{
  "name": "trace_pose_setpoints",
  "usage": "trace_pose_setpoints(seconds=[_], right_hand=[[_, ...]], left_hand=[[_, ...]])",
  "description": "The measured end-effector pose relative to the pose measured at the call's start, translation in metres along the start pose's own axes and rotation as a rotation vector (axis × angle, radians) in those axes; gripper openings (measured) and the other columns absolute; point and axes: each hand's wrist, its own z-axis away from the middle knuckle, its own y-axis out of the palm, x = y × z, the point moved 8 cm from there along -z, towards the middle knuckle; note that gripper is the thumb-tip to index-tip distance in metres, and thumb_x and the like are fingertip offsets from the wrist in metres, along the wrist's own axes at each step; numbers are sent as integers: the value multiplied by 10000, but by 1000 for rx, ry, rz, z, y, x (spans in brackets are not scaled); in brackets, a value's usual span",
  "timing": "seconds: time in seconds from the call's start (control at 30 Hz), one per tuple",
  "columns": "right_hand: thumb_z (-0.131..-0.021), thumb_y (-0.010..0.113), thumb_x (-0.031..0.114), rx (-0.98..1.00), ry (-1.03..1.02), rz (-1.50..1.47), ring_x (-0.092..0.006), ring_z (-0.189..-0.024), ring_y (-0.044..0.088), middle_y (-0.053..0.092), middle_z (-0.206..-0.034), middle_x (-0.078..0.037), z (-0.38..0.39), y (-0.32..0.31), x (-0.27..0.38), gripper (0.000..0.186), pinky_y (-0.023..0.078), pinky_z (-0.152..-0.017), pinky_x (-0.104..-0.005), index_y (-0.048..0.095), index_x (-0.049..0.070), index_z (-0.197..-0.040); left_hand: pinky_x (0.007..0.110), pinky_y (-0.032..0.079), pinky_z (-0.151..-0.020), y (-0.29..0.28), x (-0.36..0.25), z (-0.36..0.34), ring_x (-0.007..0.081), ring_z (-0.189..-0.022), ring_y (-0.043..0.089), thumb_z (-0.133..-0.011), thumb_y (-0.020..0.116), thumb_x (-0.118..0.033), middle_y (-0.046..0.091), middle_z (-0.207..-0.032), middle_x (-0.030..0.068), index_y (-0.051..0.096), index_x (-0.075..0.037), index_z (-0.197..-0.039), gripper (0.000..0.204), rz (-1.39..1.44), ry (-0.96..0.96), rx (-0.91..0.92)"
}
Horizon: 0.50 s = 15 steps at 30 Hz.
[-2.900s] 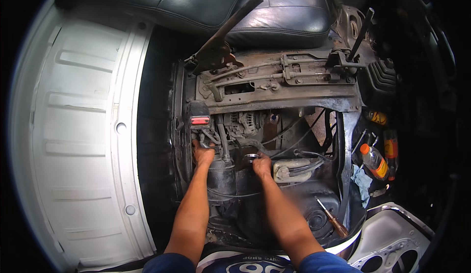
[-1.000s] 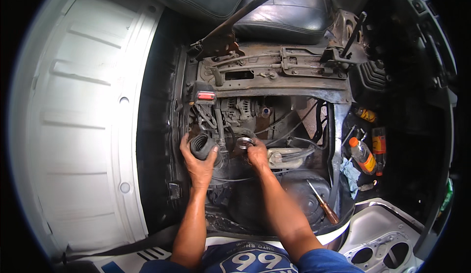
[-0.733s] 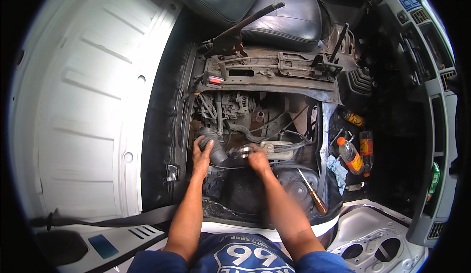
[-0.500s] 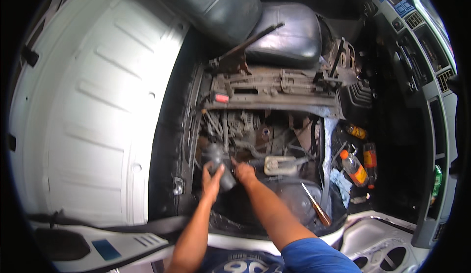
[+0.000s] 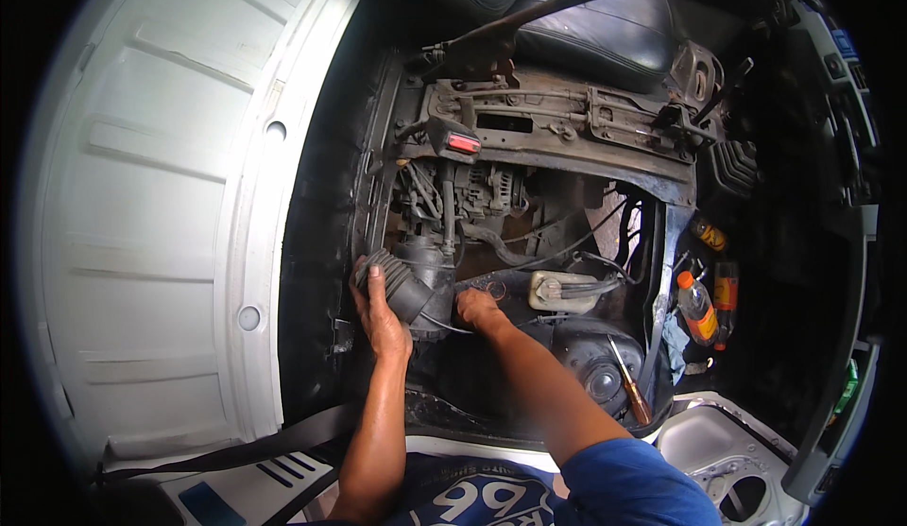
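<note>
Corrugated black hose (image 5: 392,285) held at the left of the open engine bay

The hose is grasped by the left hand (image 5: 381,323), with the thumb laid along its ribs, and is tilted from upper left to lower right. Its smooth lower end is seen overlapping a black cylinder (image 5: 432,266); whether the two are touching cannot be told. The right hand (image 5: 479,310) is held just right of the cylinder with fingers curled; whether anything is pinched in it cannot be made out. To its right, a pale reservoir (image 5: 548,292) is seen. A screwdriver (image 5: 631,382) is laid across a rounded black cover (image 5: 565,361). Farther right, an orange-capped bottle (image 5: 697,310) is placed near a blue cloth (image 5: 675,342).
</note>
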Motion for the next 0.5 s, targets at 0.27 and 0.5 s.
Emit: trace_pose_setpoints(seconds=[0.27, 0.5], right_hand=[[-954, 533, 222, 16, 109, 75, -293, -1169, 685, 723, -1225, -124, -12, 11, -33, 290, 513, -1009, -513, 733, 123, -1140], [-791, 654, 177, 59, 101, -164, -407, -1077, 667, 715, -1115, -210, -20, 9, -83, 292, 545, -921, -475, 723, 38, -1039]], left_hand=[[378, 601, -797, 10, -9, 21, 256, -873, 700, -979, 603, -558, 692, -987, 122, 610, -51, -1173, 542, 404, -338, -31], [391, 580, -833, -3, -35, 65, 248, -903, 696, -1003, 604, -483, 683, -1040, 116, 588, -32, -1252, 515, 184, -162, 102]])
